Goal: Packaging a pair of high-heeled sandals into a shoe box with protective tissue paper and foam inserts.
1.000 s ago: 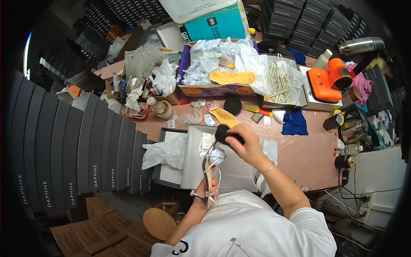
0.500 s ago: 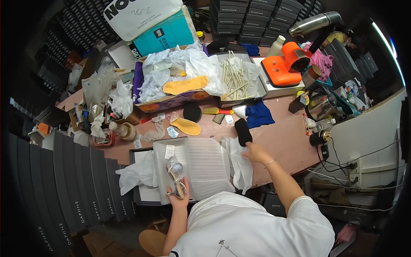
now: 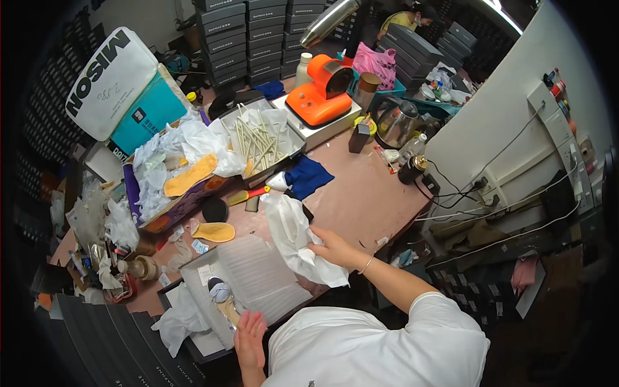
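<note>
My right hand (image 3: 330, 246) pinches a crumpled sheet of white tissue paper (image 3: 287, 226) and holds it up over the table's front edge. Partly behind that sheet shows a black pad (image 3: 307, 213). My left hand (image 3: 250, 332), fingers stretched out, is at the near end of a silver heeled sandal (image 3: 221, 294). The sandal lies on white foam sheeting (image 3: 255, 271) that lines an open grey shoe box (image 3: 169, 297). More white tissue paper (image 3: 182, 322) spills over the box's left side.
Behind the box are a yellow insole (image 3: 215, 232), a black round pad (image 3: 215, 210), a red-and-yellow brush (image 3: 248, 195) and a blue cloth (image 3: 309, 177). An orange machine (image 3: 319, 97) stands at the back. Stacked shoe boxes (image 3: 116, 342) rise at the left.
My left hand has let go of the sandal, which now lies on the foam. My right hand has taken hold of the tissue paper and lifted it. The view has turned right.
</note>
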A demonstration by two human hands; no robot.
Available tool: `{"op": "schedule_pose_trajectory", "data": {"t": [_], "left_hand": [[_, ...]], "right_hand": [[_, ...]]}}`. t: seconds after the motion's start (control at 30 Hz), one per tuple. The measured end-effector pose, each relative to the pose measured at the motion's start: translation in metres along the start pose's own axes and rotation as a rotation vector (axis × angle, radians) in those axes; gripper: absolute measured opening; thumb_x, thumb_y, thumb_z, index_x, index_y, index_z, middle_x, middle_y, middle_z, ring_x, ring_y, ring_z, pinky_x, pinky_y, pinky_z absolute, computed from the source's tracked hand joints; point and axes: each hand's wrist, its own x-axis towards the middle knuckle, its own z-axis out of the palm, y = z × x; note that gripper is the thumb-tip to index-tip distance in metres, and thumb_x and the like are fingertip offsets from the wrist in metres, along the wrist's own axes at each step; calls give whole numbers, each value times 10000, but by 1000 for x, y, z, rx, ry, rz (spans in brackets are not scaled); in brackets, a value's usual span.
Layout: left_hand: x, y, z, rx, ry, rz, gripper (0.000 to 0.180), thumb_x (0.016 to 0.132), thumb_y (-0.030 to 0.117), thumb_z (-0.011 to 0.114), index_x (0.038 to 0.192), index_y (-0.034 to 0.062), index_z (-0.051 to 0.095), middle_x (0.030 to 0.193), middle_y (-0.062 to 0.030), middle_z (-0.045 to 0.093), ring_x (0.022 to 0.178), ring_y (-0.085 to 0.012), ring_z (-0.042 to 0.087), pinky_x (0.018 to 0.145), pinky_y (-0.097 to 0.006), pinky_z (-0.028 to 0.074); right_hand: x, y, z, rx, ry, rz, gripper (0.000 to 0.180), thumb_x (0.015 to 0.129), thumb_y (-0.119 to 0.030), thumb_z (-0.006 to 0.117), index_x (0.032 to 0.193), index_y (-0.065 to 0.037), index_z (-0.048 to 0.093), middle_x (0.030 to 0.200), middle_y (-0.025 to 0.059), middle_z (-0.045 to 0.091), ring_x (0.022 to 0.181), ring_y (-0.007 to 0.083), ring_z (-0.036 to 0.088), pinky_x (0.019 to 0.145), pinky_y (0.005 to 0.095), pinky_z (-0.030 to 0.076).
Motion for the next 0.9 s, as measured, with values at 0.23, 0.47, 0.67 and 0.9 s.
{"op": "schedule_pose_trajectory", "data": {"t": [0.23, 0.47, 0.67, 0.9], "left_hand": [[96, 34, 51, -531, -15, 49, 573, 956, 483, 470, 1354, 71, 446, 1352, -93, 502, 1250, -246, 474, 1046, -405, 390], [89, 29, -34, -660, 192, 71, 422, 989, 334, 451, 1281, 34, 505, 1259, -110, 582, 1149, -272, 562, 1013, -425, 434], [80, 64, -28, -708, 297, 296, 409, 978, 319, 478, 1281, 45, 492, 1239, -81, 575, 1134, -237, 562, 967, -397, 457], [71, 67, -33, -552, 499, 312, 489, 968, 363, 506, 1343, 58, 433, 1313, -89, 521, 1186, -266, 523, 999, -432, 425]], "right_hand": [[13, -101, 74, -83, -223, -383, 378, 906, -186, 570, 1237, -8, 528, 1048, 209, 621, 947, 350, 609, 840, 376, 472], [22, -140, 51, 326, -269, -151, 172, 899, -54, 585, 1048, 13, 640, 872, 83, 653, 768, 128, 633, 674, 246, 511], [8, -149, 97, 62, -565, -212, 280, 890, -22, 577, 1167, -2, 612, 1040, 124, 650, 945, 173, 632, 814, 280, 503], [41, -112, 111, 197, -516, -81, 332, 886, -26, 581, 1215, -4, 547, 922, 99, 648, 781, 144, 641, 694, 274, 522]]}}
